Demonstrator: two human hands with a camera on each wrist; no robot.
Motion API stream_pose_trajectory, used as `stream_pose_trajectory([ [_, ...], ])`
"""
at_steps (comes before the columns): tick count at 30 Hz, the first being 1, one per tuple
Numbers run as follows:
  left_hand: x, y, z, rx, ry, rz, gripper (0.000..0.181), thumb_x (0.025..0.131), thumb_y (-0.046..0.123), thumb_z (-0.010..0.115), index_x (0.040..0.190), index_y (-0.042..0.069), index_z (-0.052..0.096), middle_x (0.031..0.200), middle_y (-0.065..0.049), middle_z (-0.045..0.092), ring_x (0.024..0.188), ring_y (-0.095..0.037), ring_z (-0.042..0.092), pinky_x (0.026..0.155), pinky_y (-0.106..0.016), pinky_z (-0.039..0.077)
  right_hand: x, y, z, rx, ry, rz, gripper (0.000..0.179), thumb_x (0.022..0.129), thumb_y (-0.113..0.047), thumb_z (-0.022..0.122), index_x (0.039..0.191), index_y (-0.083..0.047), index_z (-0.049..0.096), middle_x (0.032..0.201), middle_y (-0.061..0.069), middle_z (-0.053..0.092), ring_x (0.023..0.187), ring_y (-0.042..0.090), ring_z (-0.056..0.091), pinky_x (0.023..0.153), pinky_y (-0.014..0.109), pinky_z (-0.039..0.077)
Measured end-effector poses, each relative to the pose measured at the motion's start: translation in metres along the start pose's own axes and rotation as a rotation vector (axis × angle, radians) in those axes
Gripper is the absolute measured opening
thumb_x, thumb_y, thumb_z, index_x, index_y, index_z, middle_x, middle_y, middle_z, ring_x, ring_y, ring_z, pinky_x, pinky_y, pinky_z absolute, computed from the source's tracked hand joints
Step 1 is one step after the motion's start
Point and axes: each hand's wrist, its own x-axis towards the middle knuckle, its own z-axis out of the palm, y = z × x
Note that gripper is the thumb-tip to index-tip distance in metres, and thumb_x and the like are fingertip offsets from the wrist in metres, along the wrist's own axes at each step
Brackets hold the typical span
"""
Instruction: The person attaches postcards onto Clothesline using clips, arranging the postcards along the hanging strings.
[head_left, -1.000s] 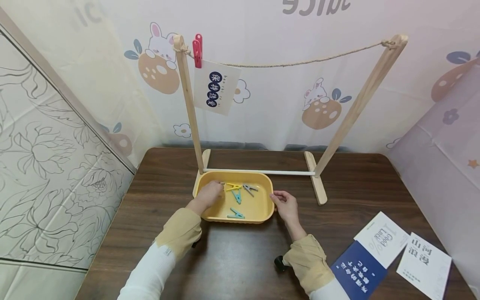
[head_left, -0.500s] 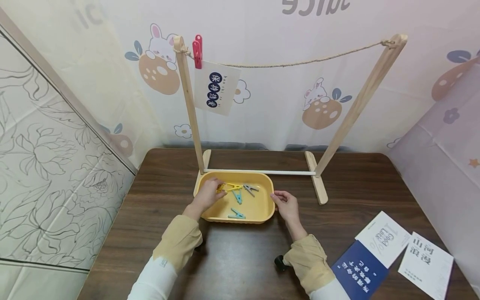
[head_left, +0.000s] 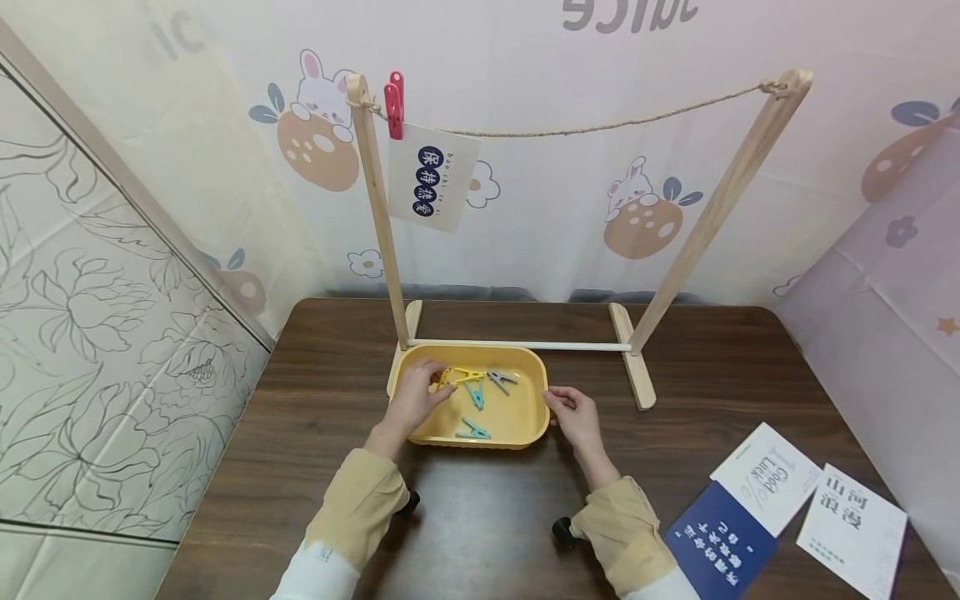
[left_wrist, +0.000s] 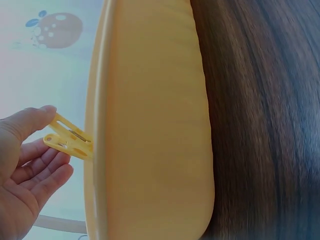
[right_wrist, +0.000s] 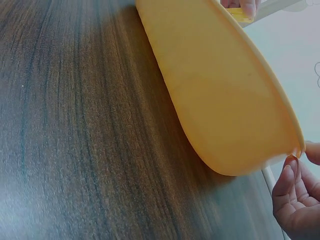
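Observation:
My left hand (head_left: 417,393) is over the left part of a yellow plastic basin (head_left: 517,417). Between its thumb and fingers it pinches a yellow clothespin (left_wrist: 70,139), whose handle ends show in the left wrist view. The far end of that clothespin is hidden behind the basin's rim. Thumb and fingers of my right hand (head_left: 576,417) grip the basin's right rim. Inside the basin lie another yellow clothespin (head_left: 468,376), a grey clothespin (head_left: 498,380), a teal clothespin (head_left: 476,395) and a second teal one near the front wall.
Behind the basin stands a wooden frame (head_left: 720,208) with a rope (head_left: 555,133) strung across. A red clothespin (head_left: 394,108) holds a printed card (head_left: 433,179) at its left end. White cards (head_left: 851,529) and a blue card (head_left: 722,537) lie at the table's right.
My left hand has come back slightly from inside the basin, with the yellow clothespin now showing between its thumb and fingers. The right hand stays at the rim.

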Motion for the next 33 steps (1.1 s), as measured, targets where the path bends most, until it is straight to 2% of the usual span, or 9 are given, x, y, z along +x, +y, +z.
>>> stream_pose_trajectory([
  [3,-0.003,0.003,-0.001,-0.03,0.03,-0.015,0.028,0.074,0.007,0.071,0.095,-0.008,0.062,0.084,-0.016,0.058,0.077,-0.024,0.054,0.068,-0.033,0.047,0.01,0.023,-0.002,0.029,-0.015,-0.053,0.035,0.081,-0.025,0.066,0.097,0.005,0.06,0.078,0.008,0.062,0.057,0.008,0.054,0.048,0.022,0.047],
  [7,-0.008,0.01,-0.003,-0.078,0.071,-0.028,0.026,0.073,0.006,0.071,0.094,-0.007,0.062,0.083,-0.016,0.057,0.076,-0.025,0.054,0.068,-0.034,0.048,0.025,0.052,-0.007,0.031,-0.003,-0.068,0.034,0.078,-0.029,0.068,0.094,0.0,0.062,0.077,0.006,0.063,0.056,0.011,0.056,0.046,0.022,0.047],
  [13,-0.014,0.019,-0.006,-0.131,0.146,-0.021,0.024,0.073,0.005,0.071,0.092,-0.007,0.062,0.081,-0.017,0.057,0.074,-0.028,0.055,0.068,-0.037,0.049,0.034,0.064,-0.02,0.014,0.025,-0.047,0.024,0.078,-0.023,0.068,0.092,-0.003,0.063,0.078,0.009,0.064,0.055,0.015,0.057,0.048,0.024,0.048],
  [18,-0.019,0.024,-0.006,-0.173,0.198,-0.011,0.02,0.072,0.005,0.072,0.088,-0.004,0.063,0.079,-0.017,0.057,0.073,-0.027,0.055,0.067,-0.039,0.05,0.033,0.064,-0.036,-0.026,0.031,-0.058,0.028,0.077,-0.03,0.068,0.092,-0.007,0.063,0.077,0.008,0.064,0.057,0.014,0.058,0.049,0.023,0.049],
  [19,-0.02,0.025,-0.006,-0.179,0.209,-0.008,0.021,0.072,0.006,0.072,0.088,-0.004,0.063,0.08,-0.016,0.057,0.073,-0.027,0.055,0.066,-0.038,0.05,0.027,0.055,-0.042,-0.006,0.003,-0.08,0.026,0.079,-0.028,0.067,0.092,-0.006,0.064,0.077,0.008,0.064,0.058,0.014,0.058,0.05,0.023,0.049],
  [25,-0.025,0.031,-0.007,-0.205,0.262,-0.009,0.024,0.072,0.007,0.073,0.09,-0.005,0.064,0.081,-0.009,0.058,0.073,-0.021,0.056,0.066,-0.036,0.05,0.019,0.046,-0.073,0.001,-0.043,-0.154,0.019,0.082,-0.025,0.064,0.094,-0.01,0.065,0.08,0.004,0.066,0.061,0.01,0.058,0.051,0.02,0.047],
  [26,-0.026,0.032,-0.007,-0.21,0.268,-0.007,0.024,0.072,0.006,0.073,0.09,-0.005,0.064,0.081,-0.009,0.058,0.073,-0.021,0.056,0.066,-0.037,0.05,0.021,0.05,-0.077,-0.026,-0.019,-0.147,0.021,0.081,-0.027,0.065,0.094,-0.011,0.065,0.08,0.003,0.066,0.06,0.008,0.058,0.05,0.019,0.047],
  [31,-0.028,0.038,-0.01,-0.23,0.298,0.012,0.025,0.071,0.007,0.073,0.091,-0.005,0.063,0.082,-0.009,0.058,0.074,-0.02,0.056,0.066,-0.033,0.05,-0.008,0.008,-0.092,-0.117,0.019,-0.105,0.026,0.083,-0.024,0.062,0.098,-0.002,0.063,0.082,0.01,0.065,0.065,0.014,0.059,0.055,0.024,0.049],
  [33,-0.029,0.04,-0.011,-0.24,0.305,0.02,0.025,0.071,0.008,0.073,0.091,-0.004,0.063,0.083,-0.009,0.059,0.075,-0.019,0.057,0.067,-0.031,0.05,-0.006,0.016,-0.102,-0.134,0.045,-0.125,0.026,0.084,-0.023,0.062,0.098,-0.002,0.063,0.081,0.007,0.066,0.065,0.014,0.059,0.054,0.025,0.049],
])
